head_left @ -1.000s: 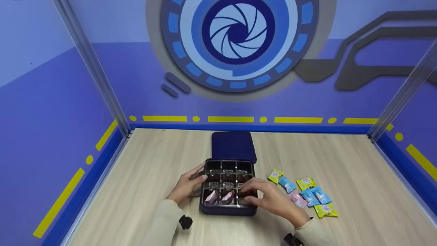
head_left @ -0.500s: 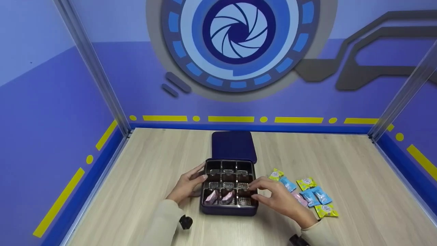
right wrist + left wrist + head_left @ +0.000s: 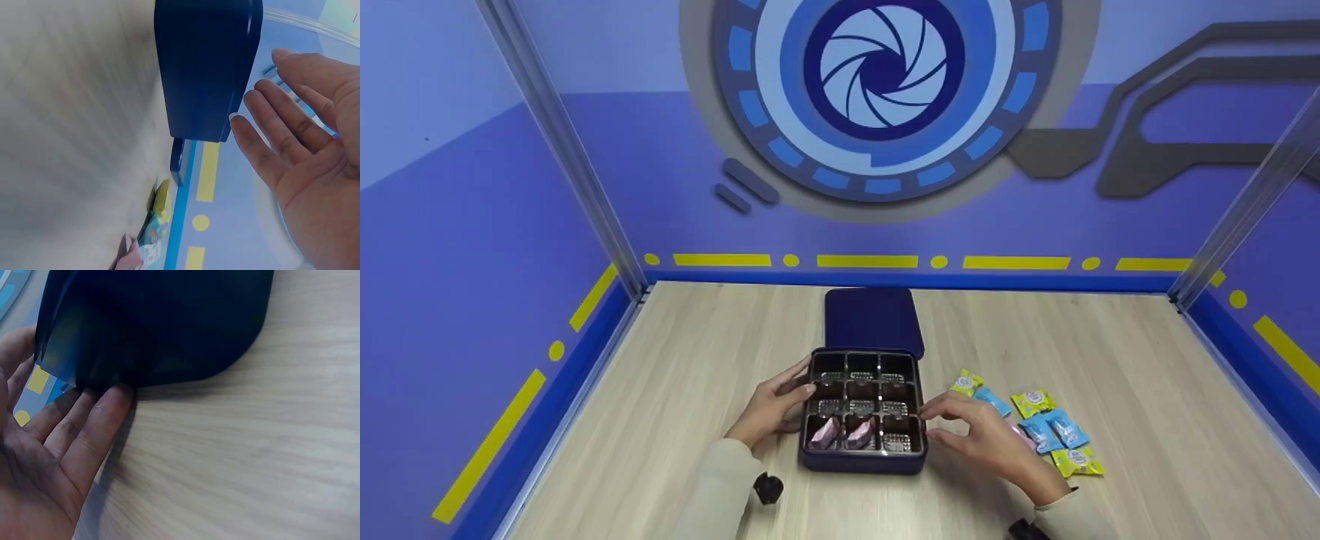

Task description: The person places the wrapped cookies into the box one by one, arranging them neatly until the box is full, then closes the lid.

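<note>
A dark blue tin [image 3: 862,463] stands on the table, with a dark plastic divider insert of several compartments. Two compartments in its front row each hold a pinkish candy, the left candy [image 3: 825,433] and the middle candy [image 3: 860,433]; the front right one is bare. My left hand [image 3: 772,405] grips the tin's left side, thumb on the rim, and in the left wrist view its fingertips [image 3: 117,398] meet the tin's lower edge. My right hand [image 3: 979,435] is just off the right rim with nothing in it; the right wrist view shows its fingers apart beside the tin wall [image 3: 205,73].
The tin's blue lid [image 3: 873,319] lies right behind it. To the right are several wrapped candies, among them a yellow candy [image 3: 1078,462], a blue candy [image 3: 1066,428] and a pink one partly hidden by the right hand. Printed walls [image 3: 855,232] enclose the table [image 3: 697,330].
My right hand has drawn back to the right, from over the front right compartment to outside the rim. The left hand and the tin have stayed put.
</note>
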Motion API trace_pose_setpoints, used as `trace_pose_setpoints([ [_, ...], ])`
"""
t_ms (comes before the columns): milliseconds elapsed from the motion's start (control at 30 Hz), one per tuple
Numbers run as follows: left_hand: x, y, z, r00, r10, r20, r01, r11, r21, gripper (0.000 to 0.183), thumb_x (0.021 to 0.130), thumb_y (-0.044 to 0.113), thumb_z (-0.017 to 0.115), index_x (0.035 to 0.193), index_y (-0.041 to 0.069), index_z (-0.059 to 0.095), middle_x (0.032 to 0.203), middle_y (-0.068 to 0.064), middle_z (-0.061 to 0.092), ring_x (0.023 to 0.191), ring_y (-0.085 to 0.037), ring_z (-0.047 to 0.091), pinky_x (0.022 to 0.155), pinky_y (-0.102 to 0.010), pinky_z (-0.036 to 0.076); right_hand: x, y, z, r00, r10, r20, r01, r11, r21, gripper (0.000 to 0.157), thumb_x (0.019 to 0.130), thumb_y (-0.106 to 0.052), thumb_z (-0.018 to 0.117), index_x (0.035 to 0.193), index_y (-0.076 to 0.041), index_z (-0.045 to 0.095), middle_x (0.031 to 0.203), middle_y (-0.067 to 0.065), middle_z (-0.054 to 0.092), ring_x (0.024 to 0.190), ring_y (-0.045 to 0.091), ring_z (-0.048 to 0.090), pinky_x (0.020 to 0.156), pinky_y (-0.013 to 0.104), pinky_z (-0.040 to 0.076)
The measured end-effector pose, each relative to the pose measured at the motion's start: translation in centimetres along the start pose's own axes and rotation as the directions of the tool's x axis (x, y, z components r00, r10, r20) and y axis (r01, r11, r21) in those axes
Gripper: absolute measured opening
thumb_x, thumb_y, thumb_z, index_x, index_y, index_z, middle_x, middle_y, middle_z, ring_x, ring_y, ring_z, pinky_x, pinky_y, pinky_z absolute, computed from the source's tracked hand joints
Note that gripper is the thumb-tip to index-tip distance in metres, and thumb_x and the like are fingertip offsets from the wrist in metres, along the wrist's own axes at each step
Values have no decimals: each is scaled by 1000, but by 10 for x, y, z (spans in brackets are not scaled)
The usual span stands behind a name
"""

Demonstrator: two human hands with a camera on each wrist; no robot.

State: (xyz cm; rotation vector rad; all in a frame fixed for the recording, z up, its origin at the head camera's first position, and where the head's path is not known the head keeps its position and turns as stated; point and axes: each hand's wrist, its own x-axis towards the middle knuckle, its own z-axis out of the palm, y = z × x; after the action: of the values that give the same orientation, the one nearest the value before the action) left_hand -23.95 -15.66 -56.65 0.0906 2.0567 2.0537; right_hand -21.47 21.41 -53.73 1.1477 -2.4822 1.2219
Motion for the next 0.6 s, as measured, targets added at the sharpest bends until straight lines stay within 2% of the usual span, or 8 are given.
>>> trace_pose_setpoints([
  [300,0,-1,1,1000,1,-7,-1,1000,-21,65,105,24,71,164,21,43,158,-24,49,124,-36,66,78,-49,65,-11,7,-8,999,40,-33,-41,998,-41,25,89,1,84,107,-15,76,113,3,75,105,22,71,85,46,63],
  [433,0,-1,1,1000,-4,-7,3,1000,-27,65,105,24,71,164,21,44,159,-25,48,124,-38,65,79,-51,64,-15,13,-12,998,13,-60,-16,999,-51,27,86,7,84,105,-11,76,111,3,75,103,22,71,83,47,64],
  [600,0,0,1,1000,1,-9,-1,1000,-16,64,105,24,71,164,21,44,158,-26,48,127,-39,63,80,-52,64,-20,19,-16,997,24,-71,-28,998,-63,29,84,11,83,105,-8,76,109,0,74,102,18,70,82,46,63],
])
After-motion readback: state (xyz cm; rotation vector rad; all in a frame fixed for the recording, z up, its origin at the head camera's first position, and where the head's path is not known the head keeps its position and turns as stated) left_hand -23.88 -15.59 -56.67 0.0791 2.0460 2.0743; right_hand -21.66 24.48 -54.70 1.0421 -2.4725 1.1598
